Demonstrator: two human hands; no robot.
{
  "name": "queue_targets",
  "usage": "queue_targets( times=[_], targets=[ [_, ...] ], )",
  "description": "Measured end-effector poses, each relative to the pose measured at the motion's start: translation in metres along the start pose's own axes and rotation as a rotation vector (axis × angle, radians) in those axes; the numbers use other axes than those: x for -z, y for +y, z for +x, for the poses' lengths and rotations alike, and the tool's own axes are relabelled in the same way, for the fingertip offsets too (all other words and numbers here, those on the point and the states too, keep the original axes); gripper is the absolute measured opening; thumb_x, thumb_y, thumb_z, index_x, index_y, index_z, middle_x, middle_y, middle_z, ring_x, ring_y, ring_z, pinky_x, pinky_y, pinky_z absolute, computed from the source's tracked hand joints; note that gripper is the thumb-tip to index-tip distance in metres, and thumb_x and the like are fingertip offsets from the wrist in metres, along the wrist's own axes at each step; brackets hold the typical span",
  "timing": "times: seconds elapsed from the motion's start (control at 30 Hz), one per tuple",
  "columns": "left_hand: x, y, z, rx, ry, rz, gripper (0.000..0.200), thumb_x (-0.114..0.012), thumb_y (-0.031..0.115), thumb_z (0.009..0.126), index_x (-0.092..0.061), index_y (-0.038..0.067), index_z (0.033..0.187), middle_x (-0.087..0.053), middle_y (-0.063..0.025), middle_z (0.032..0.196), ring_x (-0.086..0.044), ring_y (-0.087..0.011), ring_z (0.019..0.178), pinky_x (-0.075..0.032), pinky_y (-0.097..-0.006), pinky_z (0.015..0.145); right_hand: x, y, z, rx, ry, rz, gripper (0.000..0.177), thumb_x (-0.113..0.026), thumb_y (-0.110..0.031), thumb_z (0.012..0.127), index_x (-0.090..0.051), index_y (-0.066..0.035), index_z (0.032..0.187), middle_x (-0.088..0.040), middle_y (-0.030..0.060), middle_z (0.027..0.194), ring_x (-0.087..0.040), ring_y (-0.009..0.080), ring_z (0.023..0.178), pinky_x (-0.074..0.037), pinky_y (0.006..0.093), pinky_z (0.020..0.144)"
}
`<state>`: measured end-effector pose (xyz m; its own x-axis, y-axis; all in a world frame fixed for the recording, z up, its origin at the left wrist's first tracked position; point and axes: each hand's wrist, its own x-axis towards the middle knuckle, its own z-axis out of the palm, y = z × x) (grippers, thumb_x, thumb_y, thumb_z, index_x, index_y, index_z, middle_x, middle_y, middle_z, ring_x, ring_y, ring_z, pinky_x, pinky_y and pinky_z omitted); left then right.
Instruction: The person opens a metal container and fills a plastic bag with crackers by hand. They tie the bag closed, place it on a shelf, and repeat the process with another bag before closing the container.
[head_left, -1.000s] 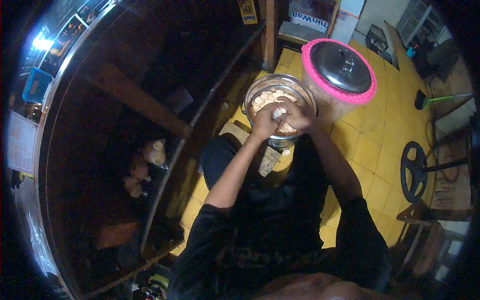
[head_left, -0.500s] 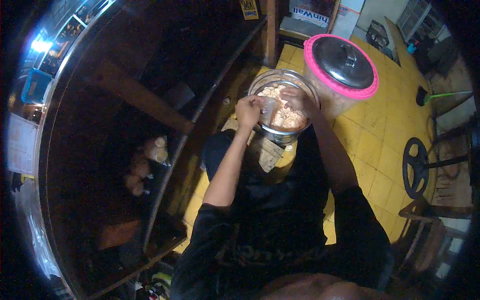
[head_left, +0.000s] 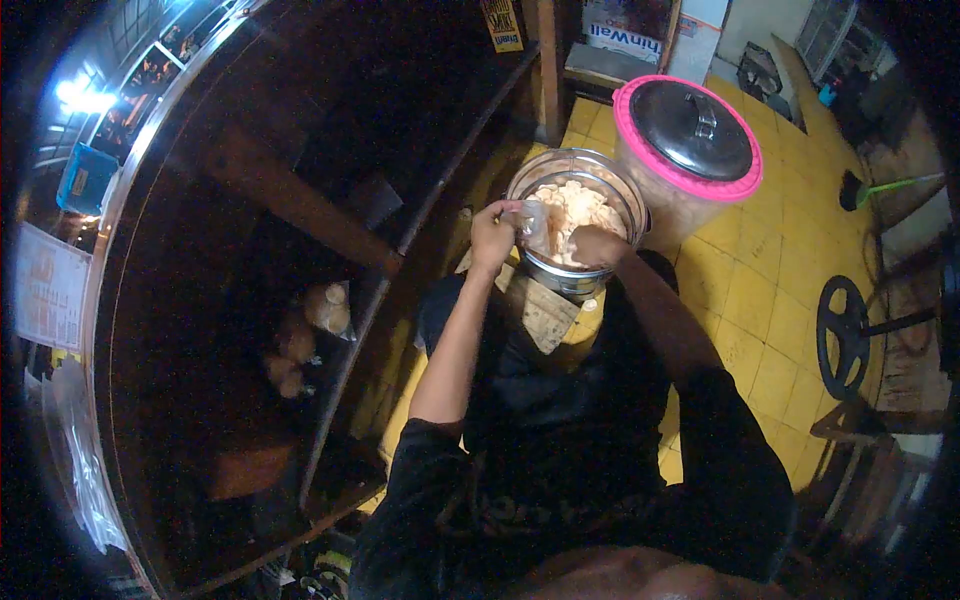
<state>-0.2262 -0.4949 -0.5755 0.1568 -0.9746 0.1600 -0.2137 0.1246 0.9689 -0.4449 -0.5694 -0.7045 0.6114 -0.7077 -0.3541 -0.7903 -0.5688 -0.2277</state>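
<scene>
A round metal pot (head_left: 575, 285) stands between my knees, filled with pale, cream-coloured food pieces (head_left: 573, 205) that look like chips or crackers. At the pot's left rim my left hand (head_left: 492, 238) pinches the edge of a small clear plastic bag (head_left: 536, 226), which hangs over the pieces. My right hand (head_left: 600, 247) is down inside the pot at the right, its fingers curled against the pieces. Whatever lies within those fingers is hidden.
A clear tub with a pink rim (head_left: 628, 125) and dark lid stands just beyond the pot. Dark wooden shelving (head_left: 330, 215) runs along the left. A wooden board (head_left: 540, 310) lies below the pot on yellow floor tiles (head_left: 740, 290). A black wheel (head_left: 842, 335) is at right.
My right hand has moved from the pot's upper right toward its lower right, with the fingers now curled in the pieces. My left hand still holds the bag. The view has shifted slightly.
</scene>
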Motion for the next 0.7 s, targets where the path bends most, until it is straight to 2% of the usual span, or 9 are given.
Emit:
queue_targets(
  times=[0.07, 0.13, 0.2, 0.23, 0.33, 0.37, 0.47, 0.57, 0.7],
  targets=[
    [-0.003, 0.002, -0.001, 0.119, -0.076, -0.014, 0.022, -0.052, 0.009, 0.09, -0.064, -0.002, 0.104, -0.067, -0.011, 0.087, -0.063, -0.0143, 0.07, -0.051, -0.0277, 0.06, -0.008, 0.021, -0.001, 0.163, 0.491, 0.346, 0.038, -0.064, -0.029, 0.073, -0.066, 0.004, 0.091, -0.065, 0.0235, 0.092, -0.064, 0.0341, 0.087, -0.049, 0.0403, 0.076],
    [-0.01, -0.012, 0.001, 0.08, -0.083, -0.005, 0.023, -0.052, 0.01, 0.09, -0.064, -0.003, 0.106, -0.067, -0.0106, 0.09, -0.063, -0.0159, 0.075, -0.051, -0.0282, 0.066, 0.054, -0.014, -0.041, 0.005, 0.462, 0.277, 0.038, -0.065, -0.029, 0.077, -0.064, 0.003, 0.097, -0.064, 0.0225, 0.096, -0.063, 0.0326, 0.091, -0.049, 0.0385, 0.079],
    [-0.02, -0.017, 0.002, 0.039, -0.096, 0.001, 0.025, -0.053, 0.012, 0.09, -0.063, -0.003, 0.108, -0.067, -0.0102, 0.092, -0.063, -0.0174, 0.081, -0.05, -0.0286, 0.072, 0.07, -0.011, -0.048, 0.039, 0.703, 0.567, 0.036, -0.065, -0.032, 0.081, -0.065, 0.001, 0.095, -0.065, 0.0213, 0.099, -0.063, 0.0285, 0.089, -0.049, 0.0405, 0.076],
    [-0.025, -0.017, 0.001, 0.009, -0.119, 0.002, 0.027, -0.053, 0.014, 0.091, -0.062, -0.001, 0.111, -0.066, -0.0095, 0.098, -0.061, -0.0161, 0.087, -0.049, -0.0286, 0.078, 0.082, -0.016, -0.05, 0.089, 0.609, 0.856, 0.038, -0.064, -0.034, 0.082, -0.065, 0.001, 0.096, -0.066, 0.0204, 0.091, -0.064, 0.028, 0.083, -0.049, 0.0396, 0.075],
    [-0.034, 0.014, -0.01, 0.025, -0.183, -0.01, 0.032, -0.055, 0.019, 0.091, -0.061, 0.0, 0.116, -0.063, -0.0106, 0.108, -0.059, -0.0152, 0.095, -0.049, -0.028, 0.078, 0.117, -0.047, -0.076, 0.062, 0.499, 0.848, 0.032, -0.064, -0.029, 0.081, -0.066, 0.0, 0.096, -0.067, 0.02, 0.089, -0.065, 0.0305, 0.08, -0.05, 0.0404, 0.074],
    [-0.037, 0.027, -0.014, 0.14, -0.226, -0.188, 0.034, -0.057, 0.021, 0.091, -0.06, -0.002, 0.116, -0.063, -0.0111, 0.105, -0.06, -0.0141, 0.087, -0.05, -0.0262, 0.071, 0.108, -0.046, -0.07, 0.14, 0.772, 0.361, 0.027, -0.062, -0.023, 0.081, -0.066, -0.001, 0.096, -0.067, 0.0204, 0.093, -0.065, 0.0323, 0.082, -0.05, 0.0419, 0.075],
    [-0.047, 0.037, -0.017, 0.202, -0.254, -0.323, 0.041, -0.064, 0.023, 0.087, -0.058, -0.005, 0.117, -0.063, -0.0125, 0.101, -0.061, -0.0094, 0.075, -0.048, -0.0216, 0.057, 0.105, -0.051, -0.07, 0.049, 0.569, 0.209, 0.03, -0.064, -0.02, 0.078, -0.065, -0.002, 0.102, -0.065, 0.0216, 0.098, -0.064, 0.035, 0.083, -0.05, 0.0425, 0.079],
    [-0.05, 0.012, -0.012, -0.12, -0.229, 0.076, 0.038, -0.071, 0.014, 0.079, -0.062, -0.001, 0.113, -0.064, -0.0141, 0.106, -0.062, -0.0169, 0.085, -0.052, -0.0283, 0.066, 0.108, -0.043, -0.073, 0.144, 0.543, 0.338, 0.033, -0.067, -0.017, 0.078, -0.063, -0.006, 0.108, -0.064, 0.0205, 0.102, -0.06, 0.0327, 0.098, -0.047, 0.0395, 0.087],
    [-0.05, -0.005, -0.01, -0.116, -0.211, 0.126, 0.033, -0.068, 0.009, 0.079, -0.064, 0.0, 0.111, -0.065, -0.0135, 0.102, -0.063, -0.0171, 0.078, -0.052, -0.0288, 0.065, 0.119, -0.049, -0.089, 0.342, 0.547, 0.755, 0.03, -0.064, -0.011, 0.079, -0.062, -0.005, 0.108, -0.063, 0.0187, 0.101, -0.06, 0.0314, 0.097, -0.047, 0.0391, 0.086]
  ],
)
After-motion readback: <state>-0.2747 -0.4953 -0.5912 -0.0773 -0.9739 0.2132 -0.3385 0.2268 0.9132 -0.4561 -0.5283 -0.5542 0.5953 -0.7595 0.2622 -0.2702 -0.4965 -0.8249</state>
